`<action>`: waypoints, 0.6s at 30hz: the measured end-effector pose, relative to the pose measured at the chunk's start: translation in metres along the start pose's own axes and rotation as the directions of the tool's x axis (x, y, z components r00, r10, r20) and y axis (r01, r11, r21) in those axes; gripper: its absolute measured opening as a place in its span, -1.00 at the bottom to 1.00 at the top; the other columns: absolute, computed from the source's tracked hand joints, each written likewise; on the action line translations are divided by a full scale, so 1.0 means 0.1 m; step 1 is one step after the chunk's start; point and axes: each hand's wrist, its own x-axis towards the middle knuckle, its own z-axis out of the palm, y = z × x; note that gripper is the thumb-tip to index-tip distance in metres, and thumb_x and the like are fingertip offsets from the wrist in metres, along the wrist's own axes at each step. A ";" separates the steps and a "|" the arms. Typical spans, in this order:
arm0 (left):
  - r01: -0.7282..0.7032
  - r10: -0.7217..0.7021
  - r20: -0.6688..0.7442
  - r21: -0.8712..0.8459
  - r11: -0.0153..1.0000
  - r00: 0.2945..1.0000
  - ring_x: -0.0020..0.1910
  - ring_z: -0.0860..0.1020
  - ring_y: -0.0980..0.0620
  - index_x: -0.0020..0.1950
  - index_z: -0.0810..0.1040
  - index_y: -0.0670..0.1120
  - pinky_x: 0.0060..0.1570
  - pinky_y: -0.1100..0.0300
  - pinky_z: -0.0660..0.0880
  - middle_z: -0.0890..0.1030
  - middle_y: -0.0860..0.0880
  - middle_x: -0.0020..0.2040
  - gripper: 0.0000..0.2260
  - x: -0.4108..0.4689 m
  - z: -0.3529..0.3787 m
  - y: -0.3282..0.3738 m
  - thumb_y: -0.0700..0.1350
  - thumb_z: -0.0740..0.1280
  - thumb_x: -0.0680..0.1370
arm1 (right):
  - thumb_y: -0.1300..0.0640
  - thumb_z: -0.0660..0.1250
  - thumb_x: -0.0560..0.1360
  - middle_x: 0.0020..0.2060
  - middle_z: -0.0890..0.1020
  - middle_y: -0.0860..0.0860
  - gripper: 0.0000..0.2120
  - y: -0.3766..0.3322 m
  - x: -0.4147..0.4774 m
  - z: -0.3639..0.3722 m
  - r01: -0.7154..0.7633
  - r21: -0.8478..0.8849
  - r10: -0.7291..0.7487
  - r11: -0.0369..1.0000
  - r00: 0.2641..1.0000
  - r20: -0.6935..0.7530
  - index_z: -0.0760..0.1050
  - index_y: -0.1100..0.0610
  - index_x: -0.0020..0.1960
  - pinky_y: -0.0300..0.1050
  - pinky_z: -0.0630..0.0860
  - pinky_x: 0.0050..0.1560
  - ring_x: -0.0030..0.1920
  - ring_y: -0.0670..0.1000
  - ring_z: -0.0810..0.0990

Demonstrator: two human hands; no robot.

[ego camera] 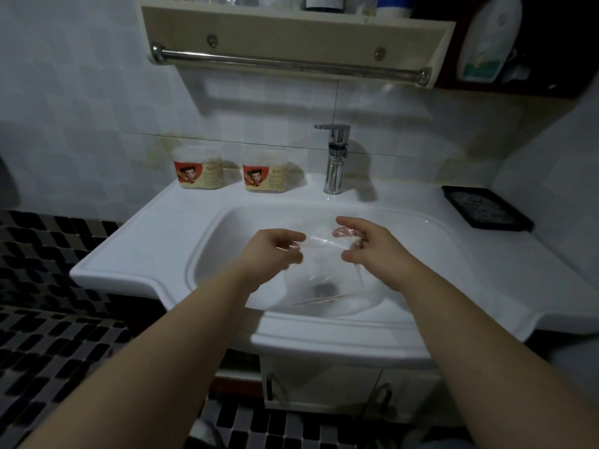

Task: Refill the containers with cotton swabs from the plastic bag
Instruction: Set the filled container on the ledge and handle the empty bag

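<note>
Forearms stretched over the sink (227,241); the left hand (275,251) and right hand (366,244) each pinched the top edge of one clear plastic bag (324,273) in curled fingers (291,236). It hung below them, a few cotton swabs (319,300) at its bottom. Two containers, left container (198,167) and right container (265,172), stood on the tabletop (155,228).

Both hands over the sink (146,254) basin, holding a clear plastic bag (324,270) by its top edge. Left hand (275,251) pinches the left side, right hand (368,243) grips the right. Bag hangs slack (a few cotton swabs (319,299) lie across its bottom). Left container (198,168) and right container (265,173) stand near each other, not touching, at the sink's back left corner. Faucet (335,160) at back edge. Black tray (486,207) at back right corner.
</note>
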 end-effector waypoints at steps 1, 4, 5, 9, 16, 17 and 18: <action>0.003 -0.003 -0.026 0.013 1.000 1.000 -0.10 0.63 0.02 0.21 0.68 -0.03 0.01 0.16 0.63 0.68 -0.03 -0.06 -0.66 0.02 0.00 -0.02 -0.30 0.50 0.48 | 0.41 0.47 0.45 0.12 0.66 -0.11 -0.38 0.01 0.01 0.00 -0.016 -0.035 0.016 0.999 1.000 -0.022 0.49 0.01 0.43 -0.27 0.50 -0.03 -0.18 -0.06 0.48; 0.021 -0.016 -0.054 0.088 0.996 0.998 -0.20 0.64 0.03 0.20 0.69 -0.06 -0.10 0.32 0.62 0.65 0.03 -0.14 -0.67 0.04 0.00 -0.07 -0.28 0.54 0.46 | 0.28 0.51 0.44 -0.02 0.67 -0.10 -0.49 0.04 0.03 -0.01 -0.065 -0.226 0.045 0.972 0.995 -0.093 0.57 0.07 0.37 -0.27 0.46 0.05 -0.15 -0.14 0.58; 0.025 -0.016 -0.060 0.141 0.990 0.998 -0.24 0.65 0.04 0.19 0.69 -0.04 -0.19 0.40 0.58 0.66 0.04 -0.15 -0.69 0.03 0.00 -0.08 -0.24 0.54 0.47 | 0.24 0.50 0.45 -0.08 0.66 -0.12 -0.57 0.05 0.03 -0.01 -0.067 -0.268 0.040 0.961 0.994 -0.107 0.62 0.06 0.31 -0.27 0.44 0.05 -0.14 -0.15 0.59; 0.034 0.003 -0.124 0.292 0.956 0.992 -0.25 0.60 0.12 -0.02 0.70 -0.01 -0.33 0.34 0.46 0.64 0.09 -0.24 -0.91 0.01 -0.01 -0.05 -0.02 0.45 0.56 | 0.05 0.44 0.55 -0.25 0.63 -0.08 -0.90 0.01 0.01 -0.01 -0.052 -0.359 0.000 0.932 0.990 -0.142 0.69 0.06 -0.06 -0.16 0.41 -0.09 -0.17 -0.05 0.57; 0.019 -0.013 -0.154 0.041 0.999 0.988 -0.13 0.60 0.00 -0.02 0.65 -0.10 -0.10 0.11 0.52 0.70 -0.05 -0.10 -0.76 0.02 0.00 0.04 0.06 0.35 0.60 | 0.13 0.54 0.47 -0.16 0.67 0.03 -0.80 -0.09 -0.05 -0.02 -0.114 -0.034 0.115 0.993 0.992 0.044 0.51 0.11 -0.14 -0.05 0.50 -0.02 -0.09 0.10 0.67; 0.029 -0.036 -0.126 -0.058 0.998 0.991 -0.08 0.64 -0.04 0.02 0.64 -0.13 -0.02 0.04 0.57 0.72 -0.08 -0.06 -0.73 0.02 -0.01 0.05 0.07 0.38 0.58 | 0.20 0.47 0.53 -0.14 0.72 0.07 -0.83 -0.11 -0.06 -0.01 -0.132 0.039 0.130 0.990 0.990 0.050 0.48 0.15 -0.10 -0.01 0.55 -0.06 -0.09 0.17 0.71; 0.051 -0.065 -0.083 -0.165 0.985 0.994 -0.04 0.66 -0.09 0.07 0.62 -0.16 -0.01 0.00 0.59 0.73 -0.11 -0.02 -0.71 0.02 -0.01 0.05 0.06 0.42 0.57 | 0.23 0.41 0.58 -0.11 0.75 0.12 -0.87 -0.12 -0.07 0.01 -0.151 0.114 0.144 0.982 0.988 0.060 0.46 0.16 -0.05 0.04 0.62 -0.08 -0.10 0.21 0.73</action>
